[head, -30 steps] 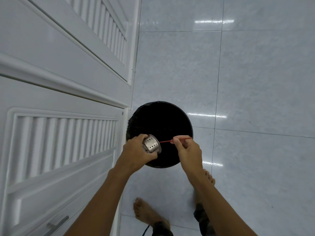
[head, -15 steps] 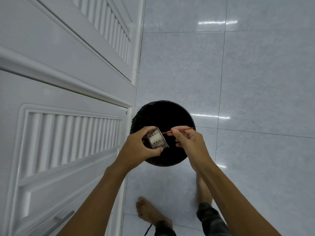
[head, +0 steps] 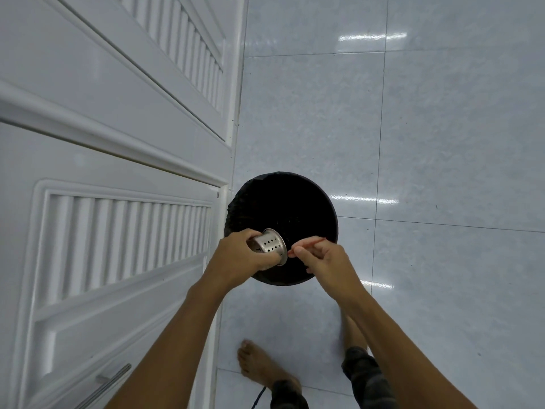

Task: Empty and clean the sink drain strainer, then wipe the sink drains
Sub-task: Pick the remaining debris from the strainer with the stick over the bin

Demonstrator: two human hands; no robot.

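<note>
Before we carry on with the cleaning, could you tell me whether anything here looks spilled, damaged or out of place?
Nothing stands out. The left hand holds the metal drain strainer tipped on its side over the black bin, the right hand holds a thin red stick at its rim, and the floor tiles show only small dark specks.

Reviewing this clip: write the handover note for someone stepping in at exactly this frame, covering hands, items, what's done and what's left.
Left hand: shut on the metal strainer, tipped on its side over the black bin, mouth facing right.
Right hand: pinching a thin red stick, tip at the strainer's mouth.
The bin stands on the tiled floor beside the white cabinet doors.
Done: strainer is out of the sink and at the bin.
Left: finish picking it out (its inside is hidden), clean it, wipe the sink drains. Sink not in view.
</note>
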